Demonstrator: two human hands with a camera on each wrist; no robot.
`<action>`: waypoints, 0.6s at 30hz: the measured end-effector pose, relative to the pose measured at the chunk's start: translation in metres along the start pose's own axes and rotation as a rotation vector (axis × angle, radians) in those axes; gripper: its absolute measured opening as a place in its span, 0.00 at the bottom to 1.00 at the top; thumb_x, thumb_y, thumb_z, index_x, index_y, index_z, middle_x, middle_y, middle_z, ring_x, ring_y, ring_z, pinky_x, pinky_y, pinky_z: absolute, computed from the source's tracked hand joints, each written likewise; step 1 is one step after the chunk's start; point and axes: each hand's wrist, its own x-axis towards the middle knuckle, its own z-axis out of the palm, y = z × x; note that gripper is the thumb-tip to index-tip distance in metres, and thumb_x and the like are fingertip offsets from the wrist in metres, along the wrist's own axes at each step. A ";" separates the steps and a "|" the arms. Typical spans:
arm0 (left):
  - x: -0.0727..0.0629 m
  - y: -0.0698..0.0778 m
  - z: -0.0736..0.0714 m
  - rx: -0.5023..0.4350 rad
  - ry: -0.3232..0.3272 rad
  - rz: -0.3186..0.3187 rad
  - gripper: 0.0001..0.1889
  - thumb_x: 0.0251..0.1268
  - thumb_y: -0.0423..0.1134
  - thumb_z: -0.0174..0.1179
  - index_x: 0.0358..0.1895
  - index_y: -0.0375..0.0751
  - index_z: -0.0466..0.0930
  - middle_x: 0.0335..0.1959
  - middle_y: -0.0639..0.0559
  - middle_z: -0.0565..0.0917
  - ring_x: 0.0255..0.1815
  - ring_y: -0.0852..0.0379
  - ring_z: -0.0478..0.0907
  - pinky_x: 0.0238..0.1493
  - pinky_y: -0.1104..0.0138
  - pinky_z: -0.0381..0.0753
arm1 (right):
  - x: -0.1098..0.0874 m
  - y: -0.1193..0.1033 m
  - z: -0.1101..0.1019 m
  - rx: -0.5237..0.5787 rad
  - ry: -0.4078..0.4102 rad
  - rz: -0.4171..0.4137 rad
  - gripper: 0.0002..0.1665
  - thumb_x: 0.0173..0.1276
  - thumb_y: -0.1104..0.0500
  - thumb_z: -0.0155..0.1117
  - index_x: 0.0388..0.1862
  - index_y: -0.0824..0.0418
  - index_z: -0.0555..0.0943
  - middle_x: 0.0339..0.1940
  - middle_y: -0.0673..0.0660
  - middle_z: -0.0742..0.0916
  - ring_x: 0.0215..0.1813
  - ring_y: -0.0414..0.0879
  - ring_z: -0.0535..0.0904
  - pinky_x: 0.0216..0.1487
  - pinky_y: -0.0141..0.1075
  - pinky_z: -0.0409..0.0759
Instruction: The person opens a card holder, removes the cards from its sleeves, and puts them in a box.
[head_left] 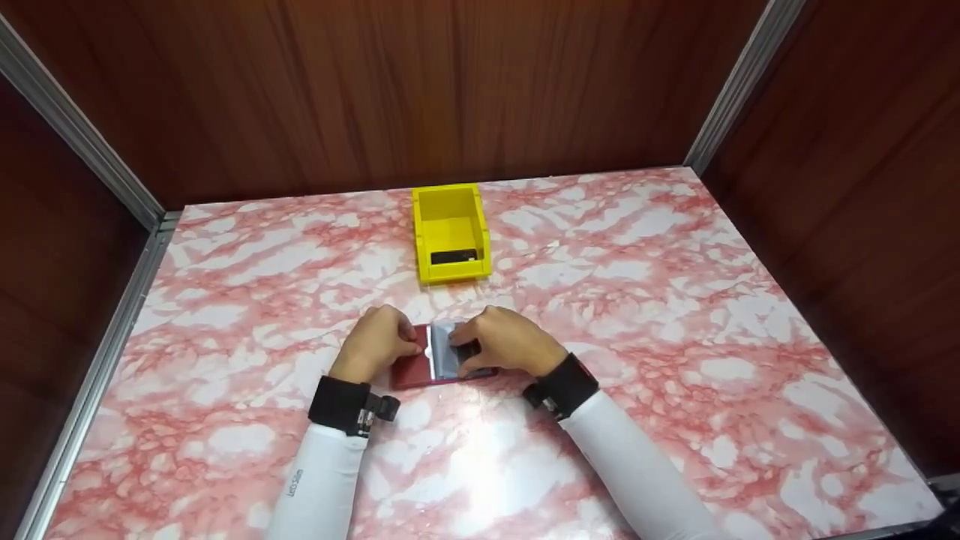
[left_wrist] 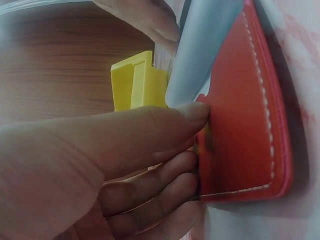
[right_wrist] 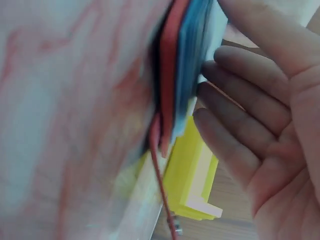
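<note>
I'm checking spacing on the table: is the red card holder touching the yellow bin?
Apart. The head view shows it: a strip of marbled tabletop lies between the yellow bin's front and the red card holder.

smooth leather-look wallet (left_wrist: 245, 135), shiny plastic sleeves (head_left: 443, 351), plastic bin (head_left: 459, 272), glossy tabletop (head_left: 637, 345), wood-grain panels (head_left: 450, 90), metal rails (head_left: 75, 127)

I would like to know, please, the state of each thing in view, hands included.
Red holder: open, lying on the table.
Inner sleeves: exposed, curving up beside the cover.
Yellow bin: upright, open-topped, holding a black item.
Black item: lying near the bin's front.
Left hand: pinching the holder.
Right hand: at the sleeves, grip unclear.
</note>
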 end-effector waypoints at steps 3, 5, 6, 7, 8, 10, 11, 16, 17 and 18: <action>0.000 0.001 0.000 -0.003 0.000 -0.001 0.06 0.62 0.35 0.79 0.38 0.38 0.92 0.35 0.46 0.92 0.38 0.52 0.84 0.46 0.61 0.83 | 0.000 -0.002 0.000 0.007 0.005 0.014 0.22 0.61 0.48 0.87 0.52 0.55 0.94 0.45 0.50 0.96 0.41 0.44 0.89 0.49 0.43 0.89; 0.000 0.000 0.001 -0.003 0.003 0.001 0.06 0.62 0.35 0.79 0.38 0.38 0.92 0.34 0.46 0.92 0.38 0.52 0.84 0.46 0.61 0.83 | 0.000 -0.003 0.000 0.003 0.004 0.017 0.22 0.62 0.49 0.86 0.53 0.55 0.93 0.46 0.50 0.96 0.42 0.45 0.89 0.50 0.43 0.90; 0.000 0.000 0.000 -0.003 0.004 0.003 0.06 0.62 0.35 0.79 0.37 0.38 0.92 0.34 0.46 0.92 0.38 0.52 0.84 0.46 0.61 0.83 | 0.001 -0.004 0.001 0.006 0.002 0.015 0.22 0.62 0.49 0.86 0.54 0.55 0.93 0.47 0.50 0.96 0.42 0.45 0.89 0.50 0.43 0.90; 0.000 -0.001 0.000 -0.004 0.004 0.007 0.05 0.62 0.35 0.78 0.37 0.38 0.92 0.34 0.46 0.92 0.37 0.53 0.84 0.45 0.62 0.82 | 0.001 -0.004 0.002 0.007 -0.001 0.011 0.23 0.63 0.50 0.85 0.55 0.55 0.92 0.48 0.50 0.95 0.43 0.45 0.89 0.50 0.42 0.90; 0.000 -0.001 0.000 -0.006 0.004 0.011 0.05 0.62 0.34 0.78 0.37 0.38 0.92 0.33 0.46 0.92 0.36 0.54 0.84 0.44 0.63 0.82 | 0.002 -0.005 0.003 0.011 -0.005 0.008 0.23 0.64 0.50 0.85 0.56 0.55 0.92 0.48 0.50 0.95 0.44 0.45 0.89 0.51 0.42 0.89; 0.000 -0.002 0.000 -0.010 0.002 0.027 0.04 0.62 0.33 0.77 0.37 0.37 0.92 0.33 0.46 0.91 0.34 0.55 0.83 0.41 0.64 0.81 | 0.002 -0.005 0.004 0.030 -0.016 0.004 0.22 0.66 0.51 0.83 0.57 0.55 0.90 0.50 0.51 0.95 0.45 0.44 0.89 0.51 0.41 0.89; 0.000 -0.003 -0.001 -0.012 -0.002 0.035 0.04 0.62 0.32 0.77 0.37 0.36 0.92 0.33 0.46 0.91 0.33 0.56 0.82 0.41 0.65 0.81 | 0.002 -0.006 0.004 0.043 -0.022 0.004 0.22 0.67 0.52 0.81 0.58 0.54 0.89 0.50 0.51 0.94 0.45 0.44 0.89 0.51 0.40 0.89; 0.000 -0.005 -0.005 -0.027 -0.017 0.053 0.03 0.65 0.30 0.74 0.40 0.35 0.93 0.35 0.44 0.92 0.35 0.56 0.84 0.42 0.64 0.83 | 0.002 -0.006 0.004 0.054 -0.007 -0.008 0.18 0.72 0.60 0.74 0.60 0.55 0.89 0.52 0.52 0.94 0.49 0.44 0.90 0.53 0.41 0.91; 0.000 -0.006 -0.006 -0.026 -0.016 0.050 0.04 0.65 0.30 0.74 0.40 0.35 0.93 0.35 0.44 0.93 0.36 0.55 0.84 0.44 0.63 0.84 | 0.002 -0.006 0.004 0.044 0.002 -0.013 0.18 0.73 0.61 0.73 0.60 0.55 0.89 0.53 0.52 0.94 0.50 0.44 0.91 0.54 0.41 0.91; 0.000 -0.006 -0.007 -0.023 -0.015 0.053 0.04 0.65 0.31 0.74 0.40 0.35 0.93 0.36 0.44 0.93 0.37 0.55 0.85 0.45 0.62 0.84 | 0.002 -0.006 0.004 0.032 0.011 -0.017 0.17 0.74 0.62 0.73 0.60 0.55 0.89 0.53 0.52 0.95 0.51 0.44 0.91 0.55 0.41 0.91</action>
